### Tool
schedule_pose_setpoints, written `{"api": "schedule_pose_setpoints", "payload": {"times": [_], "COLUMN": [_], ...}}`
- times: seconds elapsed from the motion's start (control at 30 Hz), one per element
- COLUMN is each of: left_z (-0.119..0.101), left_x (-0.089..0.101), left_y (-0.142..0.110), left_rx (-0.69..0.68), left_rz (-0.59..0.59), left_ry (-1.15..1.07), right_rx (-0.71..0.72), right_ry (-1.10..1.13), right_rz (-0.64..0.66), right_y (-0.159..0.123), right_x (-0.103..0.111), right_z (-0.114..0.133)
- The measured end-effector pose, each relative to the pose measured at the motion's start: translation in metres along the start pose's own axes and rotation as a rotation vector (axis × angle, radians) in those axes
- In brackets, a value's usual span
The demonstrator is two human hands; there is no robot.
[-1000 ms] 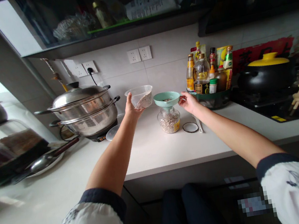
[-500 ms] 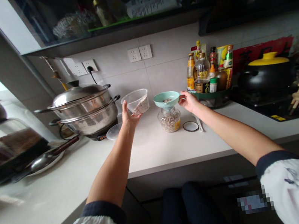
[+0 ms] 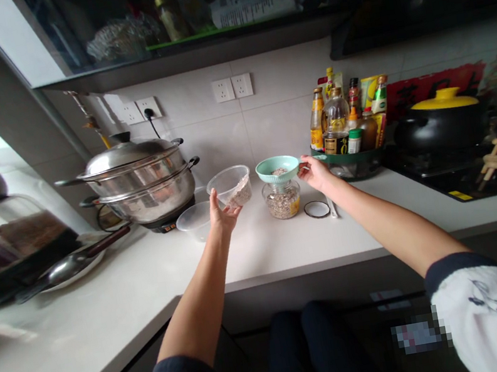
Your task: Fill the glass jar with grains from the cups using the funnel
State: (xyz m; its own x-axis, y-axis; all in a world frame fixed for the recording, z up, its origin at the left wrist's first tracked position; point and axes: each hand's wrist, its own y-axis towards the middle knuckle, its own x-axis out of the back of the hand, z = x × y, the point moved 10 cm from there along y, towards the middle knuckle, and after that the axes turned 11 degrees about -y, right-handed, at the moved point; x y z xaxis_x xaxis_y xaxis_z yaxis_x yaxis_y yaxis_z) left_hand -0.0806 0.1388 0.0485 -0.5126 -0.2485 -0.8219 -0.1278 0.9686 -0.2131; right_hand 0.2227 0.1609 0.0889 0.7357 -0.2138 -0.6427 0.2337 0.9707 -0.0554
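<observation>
My left hand grips a clear plastic bowl that tilts to the right, pale flakes gathered at its low side. To its right, a mint-green funnel sits in the mouth of a clear jar part-filled with the same kind of flakes. Some flakes lie inside the funnel. The fingers of my right hand are closed on the funnel's edge. A round lid and a spoon handle lie beside the jar. Behind my left hand stands another clear bowl.
At the left are a steel steamer pot and a ladle on a plate. A green tray of sauce bottles stands at the right, near a stove with a yellow-lidded black pot. Cabinets hang above the counter.
The bowl in my left hand has come down slightly, with my hand lower. More flakes show in the funnel. My right hand stays at the funnel's edge.
</observation>
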Motion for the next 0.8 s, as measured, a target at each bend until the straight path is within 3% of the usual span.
{"api": "schedule_pose_setpoints", "payload": {"times": [0.3,0.8], "left_z": [0.021,0.041], "left_x": [0.031,0.052], "left_y": [-0.002,0.002], "left_rx": [0.007,0.017], "left_rz": [-0.082,-0.034], "left_ry": [0.003,0.038], "right_rx": [0.019,0.044], "right_ry": [-0.001,-0.012], "right_rz": [0.012,0.022], "right_y": [-0.001,-0.002], "right_x": [-0.002,-0.001], "right_z": [0.003,0.007]}}
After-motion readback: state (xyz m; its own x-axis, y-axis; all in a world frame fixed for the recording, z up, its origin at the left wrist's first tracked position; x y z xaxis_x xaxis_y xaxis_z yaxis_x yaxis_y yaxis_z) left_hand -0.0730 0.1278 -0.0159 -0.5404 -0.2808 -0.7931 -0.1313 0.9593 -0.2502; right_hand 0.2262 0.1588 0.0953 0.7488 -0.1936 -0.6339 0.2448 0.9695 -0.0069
